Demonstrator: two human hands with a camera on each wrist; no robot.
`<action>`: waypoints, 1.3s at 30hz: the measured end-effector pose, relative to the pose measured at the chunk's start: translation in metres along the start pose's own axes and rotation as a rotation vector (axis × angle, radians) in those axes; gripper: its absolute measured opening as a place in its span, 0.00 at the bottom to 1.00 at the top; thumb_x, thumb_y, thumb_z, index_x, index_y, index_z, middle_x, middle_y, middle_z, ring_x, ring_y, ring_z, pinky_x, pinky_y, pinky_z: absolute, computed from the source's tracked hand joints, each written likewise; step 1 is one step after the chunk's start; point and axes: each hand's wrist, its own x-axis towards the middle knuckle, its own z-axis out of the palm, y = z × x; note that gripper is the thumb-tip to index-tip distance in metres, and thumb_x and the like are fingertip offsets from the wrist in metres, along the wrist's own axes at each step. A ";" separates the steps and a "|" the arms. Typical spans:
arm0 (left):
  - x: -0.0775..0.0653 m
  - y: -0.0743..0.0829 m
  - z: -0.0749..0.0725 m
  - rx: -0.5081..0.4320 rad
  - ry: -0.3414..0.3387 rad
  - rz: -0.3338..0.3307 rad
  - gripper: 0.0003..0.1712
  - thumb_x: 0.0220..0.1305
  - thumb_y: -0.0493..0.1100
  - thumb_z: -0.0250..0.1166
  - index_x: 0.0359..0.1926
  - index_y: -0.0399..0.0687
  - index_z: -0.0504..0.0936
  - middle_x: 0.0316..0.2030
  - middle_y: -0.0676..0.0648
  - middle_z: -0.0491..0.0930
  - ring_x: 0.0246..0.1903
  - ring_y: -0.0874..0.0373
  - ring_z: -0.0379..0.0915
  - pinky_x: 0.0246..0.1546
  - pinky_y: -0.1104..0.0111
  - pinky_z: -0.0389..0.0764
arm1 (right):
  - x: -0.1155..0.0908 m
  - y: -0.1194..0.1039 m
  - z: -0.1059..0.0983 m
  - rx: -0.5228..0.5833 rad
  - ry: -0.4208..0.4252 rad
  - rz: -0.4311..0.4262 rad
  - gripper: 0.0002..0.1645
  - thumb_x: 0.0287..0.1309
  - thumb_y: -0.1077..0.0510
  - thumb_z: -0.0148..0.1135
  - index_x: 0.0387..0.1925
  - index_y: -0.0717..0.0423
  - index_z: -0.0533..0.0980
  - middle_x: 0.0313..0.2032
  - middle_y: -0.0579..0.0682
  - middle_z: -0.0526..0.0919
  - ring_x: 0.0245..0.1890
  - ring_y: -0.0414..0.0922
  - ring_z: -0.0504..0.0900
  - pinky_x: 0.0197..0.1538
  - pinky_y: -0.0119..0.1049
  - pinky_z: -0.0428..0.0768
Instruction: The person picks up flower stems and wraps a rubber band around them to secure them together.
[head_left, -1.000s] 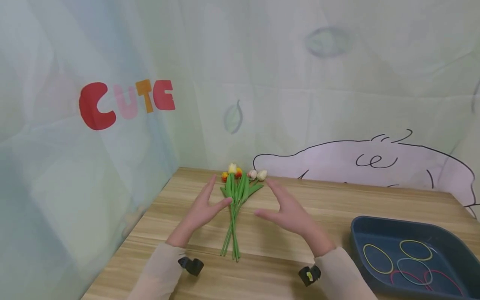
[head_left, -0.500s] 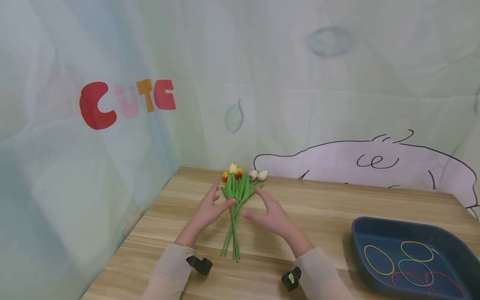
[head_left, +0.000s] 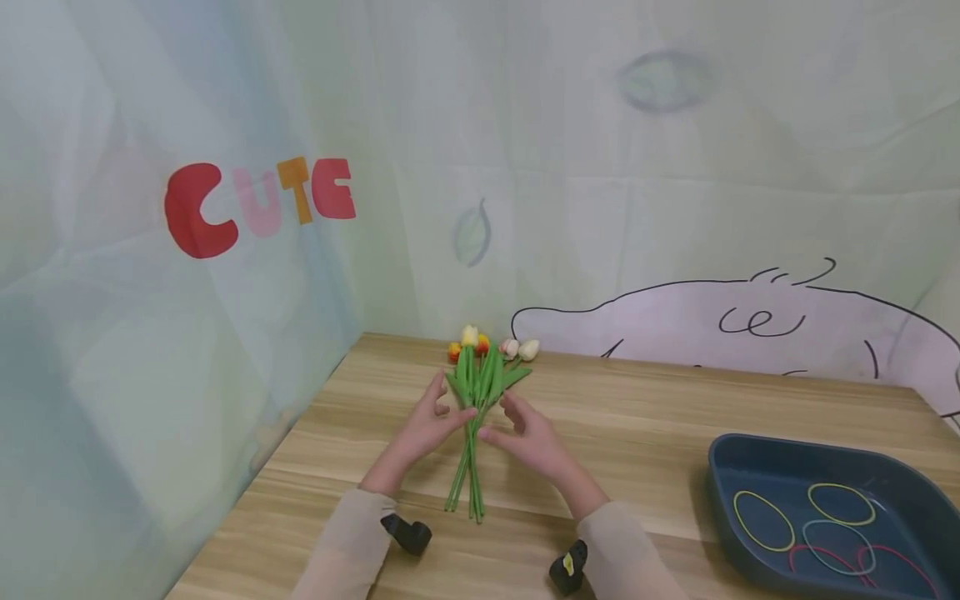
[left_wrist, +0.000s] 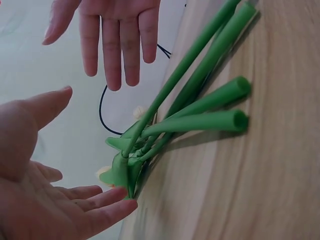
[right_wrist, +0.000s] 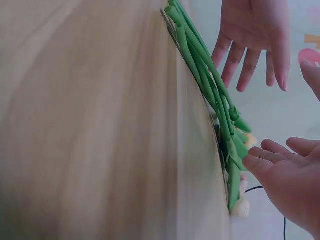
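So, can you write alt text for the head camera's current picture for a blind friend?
A person's left hand and right hand flank a bunch of tulips lying on a wooden table, stems toward the viewer. On the right, a dark blue tray holds yellow, red and pale blue loops; on the left, the backdrop reads CUTE.

"CUTE" (head_left: 261,223) in capitals on the left cloth wall (head_left: 150,358), up and left of the fingers (head_left: 435,387) of the left hand (head_left: 423,429), well apart from them; C (head_left: 182,212) red, U (head_left: 246,202) pink, T (head_left: 301,192) orange, E (head_left: 326,190) red; right wrist view, beyond the fingers, cut-off coloured shapes (right_wrist: 312,38) at the edge, unreadable.
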 end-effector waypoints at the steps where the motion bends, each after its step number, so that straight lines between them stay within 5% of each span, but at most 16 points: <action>1: -0.001 0.000 0.001 0.001 -0.002 -0.003 0.54 0.62 0.52 0.65 0.76 0.44 0.39 0.71 0.30 0.51 0.64 0.31 0.60 0.57 0.39 0.72 | 0.001 0.001 0.002 0.013 -0.005 0.011 0.50 0.58 0.45 0.66 0.73 0.59 0.53 0.69 0.65 0.60 0.68 0.61 0.61 0.69 0.54 0.64; 22: -0.001 -0.007 0.010 -0.027 -0.034 0.003 0.54 0.60 0.46 0.68 0.75 0.39 0.42 0.64 0.23 0.59 0.57 0.33 0.70 0.55 0.46 0.77 | 0.002 0.009 0.018 0.084 -0.039 0.115 0.49 0.59 0.52 0.66 0.69 0.73 0.52 0.66 0.70 0.63 0.62 0.63 0.70 0.62 0.55 0.73; 35: -0.002 -0.009 0.015 -0.093 -0.065 -0.022 0.52 0.58 0.39 0.70 0.74 0.38 0.46 0.59 0.27 0.68 0.52 0.37 0.76 0.46 0.56 0.84 | 0.004 0.012 0.027 0.056 -0.055 0.119 0.44 0.56 0.53 0.69 0.66 0.70 0.61 0.60 0.67 0.71 0.56 0.59 0.76 0.55 0.52 0.80; 39: -0.003 -0.007 0.014 -0.028 -0.057 -0.012 0.50 0.57 0.40 0.70 0.73 0.36 0.51 0.55 0.30 0.74 0.50 0.39 0.77 0.47 0.55 0.83 | 0.004 0.011 0.028 0.085 -0.071 0.108 0.40 0.57 0.56 0.68 0.65 0.71 0.63 0.59 0.67 0.73 0.55 0.58 0.77 0.57 0.52 0.78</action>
